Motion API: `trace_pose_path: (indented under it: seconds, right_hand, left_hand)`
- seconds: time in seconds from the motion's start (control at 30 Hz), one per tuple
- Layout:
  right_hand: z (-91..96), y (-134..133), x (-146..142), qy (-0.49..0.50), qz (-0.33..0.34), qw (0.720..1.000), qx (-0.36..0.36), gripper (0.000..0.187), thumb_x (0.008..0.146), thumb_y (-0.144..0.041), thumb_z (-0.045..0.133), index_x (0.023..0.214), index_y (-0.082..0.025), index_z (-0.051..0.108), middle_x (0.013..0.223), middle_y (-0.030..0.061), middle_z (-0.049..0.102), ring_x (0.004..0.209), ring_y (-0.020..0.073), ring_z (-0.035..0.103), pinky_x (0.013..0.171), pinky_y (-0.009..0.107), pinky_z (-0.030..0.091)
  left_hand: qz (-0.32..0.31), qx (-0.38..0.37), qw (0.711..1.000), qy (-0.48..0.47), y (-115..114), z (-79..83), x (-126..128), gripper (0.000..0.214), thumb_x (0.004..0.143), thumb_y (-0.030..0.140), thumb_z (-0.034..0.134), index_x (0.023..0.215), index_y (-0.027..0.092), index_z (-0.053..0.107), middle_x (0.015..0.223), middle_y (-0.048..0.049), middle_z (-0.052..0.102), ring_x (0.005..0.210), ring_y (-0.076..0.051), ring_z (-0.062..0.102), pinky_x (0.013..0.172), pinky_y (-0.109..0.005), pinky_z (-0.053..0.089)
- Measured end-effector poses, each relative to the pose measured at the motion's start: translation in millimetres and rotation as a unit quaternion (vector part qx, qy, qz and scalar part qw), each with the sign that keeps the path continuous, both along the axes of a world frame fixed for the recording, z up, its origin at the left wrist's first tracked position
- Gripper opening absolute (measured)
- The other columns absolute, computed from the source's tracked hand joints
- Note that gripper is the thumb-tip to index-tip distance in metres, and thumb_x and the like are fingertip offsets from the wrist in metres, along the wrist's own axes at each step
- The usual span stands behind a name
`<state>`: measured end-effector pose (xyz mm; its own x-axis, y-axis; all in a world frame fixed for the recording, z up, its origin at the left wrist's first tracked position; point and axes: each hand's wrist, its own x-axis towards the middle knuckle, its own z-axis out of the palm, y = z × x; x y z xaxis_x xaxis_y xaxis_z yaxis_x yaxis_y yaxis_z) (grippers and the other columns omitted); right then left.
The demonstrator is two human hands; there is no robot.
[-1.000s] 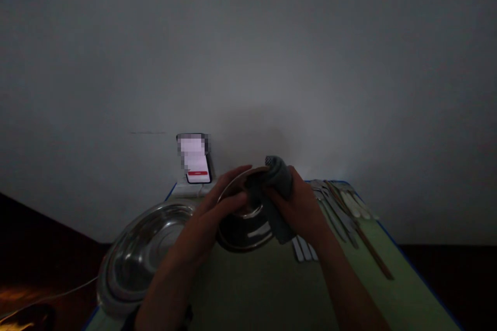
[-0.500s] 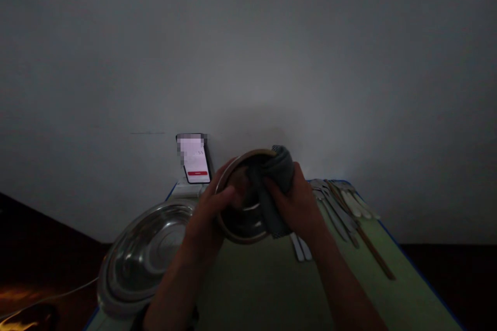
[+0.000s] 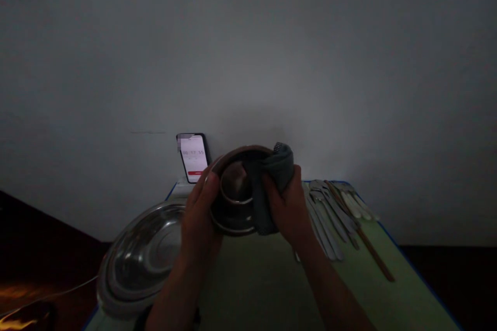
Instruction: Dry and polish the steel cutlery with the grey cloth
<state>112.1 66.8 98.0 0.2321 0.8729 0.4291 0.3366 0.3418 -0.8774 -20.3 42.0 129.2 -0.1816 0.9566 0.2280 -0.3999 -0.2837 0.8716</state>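
A dark, glossy bowl (image 3: pixel 233 223) with a paler rim is held up over the table, tilted toward me. My left hand (image 3: pixel 197 217) grips its left side, the thumb lying over the rim. On the other side, my right hand (image 3: pixel 290 212) is closed around a folded grey-blue cloth (image 3: pixel 264 212), which it presses against the bowl's right side. Part of the cloth hangs across the bowl and hides its right portion. A smaller ring (image 3: pixel 236 183) shows in the middle of the bowl.
Nested steel basins (image 3: pixel 143 256) stand at the table's left. Behind them a lit phone (image 3: pixel 194 158) leans against the wall. Forks, knives and other cutlery (image 3: pixel 330 212), with a brown wooden stick (image 3: pixel 375 253), lie on the right of the green tabletop (image 3: pixel 256 289).
My left thumb has moved from inside the bowl out to its rim. The bowl has shifted slightly left and turned. The cloth stays in my right hand at the bowl's right side.
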Motion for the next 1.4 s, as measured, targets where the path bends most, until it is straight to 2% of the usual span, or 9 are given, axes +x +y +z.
trace_pose_path:
  seconds: [0.23,0.37,0.47,0.6,0.77,0.93,1.03,1.2,1.4]
  right_hand:
    - [14.1,-5.7,26.7,-0.168,0.067,0.983,-0.044,0.019,0.073,-0.031,0.059,0.081,-0.022,0.045,0.070,-0.0007,0.057,0.062,0.0153,0.052,0.054,0.027,0.035]
    - [17.6,-9.2,22.4,-0.155,0.020,0.988,-0.015,0.029,0.068,-0.028,0.063,0.084,-0.023,0.041,0.069,-0.0037,0.052,0.060,0.0133,0.049,0.053,0.026,0.034]
    - [12.6,-8.0,13.3,-0.053,-0.029,0.998,0.021,0.042,0.065,-0.030,0.065,0.092,-0.023,0.035,0.075,-0.0035,0.050,0.065,0.0136,0.051,0.057,0.026,0.039]
    - [8.0,-7.1,3.7,0.030,-0.057,0.997,0.035,0.041,0.070,-0.039,0.063,0.096,-0.022,0.036,0.083,0.0008,0.054,0.072,0.0155,0.053,0.063,0.029,0.042]
    - [7.3,-5.5,4.8,-0.001,-0.049,0.999,0.006,0.031,0.076,-0.040,0.057,0.095,-0.021,0.042,0.082,0.0035,0.059,0.070,0.0170,0.056,0.058,0.028,0.040]
    - [7.7,-1.9,18.3,-0.130,0.018,0.991,-0.028,0.023,0.073,-0.037,0.061,0.082,-0.022,0.046,0.068,-0.0006,0.058,0.061,0.0165,0.054,0.053,0.027,0.034]
    - [5.7,-0.4,20.0,-0.155,0.023,0.987,-0.027,0.022,0.070,-0.033,0.062,0.079,-0.022,0.046,0.066,-0.0018,0.057,0.061,0.0164,0.053,0.054,0.027,0.033]
    - [-10.1,4.6,3.6,0.012,-0.024,1.000,0.008,0.036,0.065,-0.034,0.066,0.090,-0.021,0.043,0.076,-0.0011,0.056,0.066,0.0148,0.053,0.059,0.027,0.040]
    - [-24.9,8.6,-15.6,0.165,-0.035,0.985,-0.016,0.037,0.074,-0.043,0.057,0.100,-0.019,0.046,0.096,0.0072,0.058,0.086,0.0183,0.055,0.075,0.034,0.044]
  left_hand:
    - [-0.129,-0.052,0.962,0.236,-2.9,-2.3,-16.0,0.030,0.080,0.039,0.060,0.107,0.028,0.065,0.107,-0.0030,0.068,0.109,-0.026,0.056,0.093,-0.035,0.042]
    - [-0.107,-0.029,0.953,0.281,-3.0,0.4,-14.2,0.027,0.080,0.042,0.060,0.103,0.031,0.067,0.105,-0.0013,0.069,0.103,-0.025,0.059,0.088,-0.035,0.045]
    - [-0.115,-0.017,0.959,0.259,-0.5,2.0,-13.0,0.029,0.083,0.041,0.057,0.107,0.028,0.066,0.107,-0.0019,0.068,0.104,-0.024,0.058,0.090,-0.033,0.044]
    - [-0.095,-0.013,0.987,0.130,1.7,0.5,-12.4,0.031,0.083,0.042,0.055,0.107,0.025,0.066,0.102,-0.0026,0.069,0.098,-0.022,0.061,0.085,-0.030,0.046]
    - [-0.112,-0.015,0.994,0.008,2.1,-1.2,-9.6,0.034,0.081,0.044,0.057,0.107,0.023,0.065,0.095,-0.0030,0.070,0.091,-0.023,0.063,0.075,-0.029,0.049]
    - [-0.184,-0.078,0.970,0.140,0.5,0.1,-14.5,0.027,0.080,0.031,0.062,0.106,0.028,0.063,0.093,0.0010,0.069,0.086,-0.017,0.063,0.069,-0.022,0.046]
    - [-0.171,-0.080,0.959,0.213,0.6,2.3,-14.9,0.022,0.080,0.031,0.062,0.101,0.030,0.064,0.091,0.0023,0.068,0.090,-0.017,0.061,0.075,-0.023,0.045]
    - [-0.139,-0.060,0.964,0.220,5.1,5.2,-14.8,0.021,0.076,0.029,0.064,0.097,0.027,0.067,0.101,0.0000,0.068,0.097,-0.021,0.059,0.079,-0.028,0.045]
    - [-0.033,-0.071,0.997,0.008,10.9,-1.0,-3.7,0.023,0.073,0.024,0.066,0.096,0.026,0.067,0.095,0.0023,0.070,0.094,-0.018,0.062,0.082,-0.027,0.046]
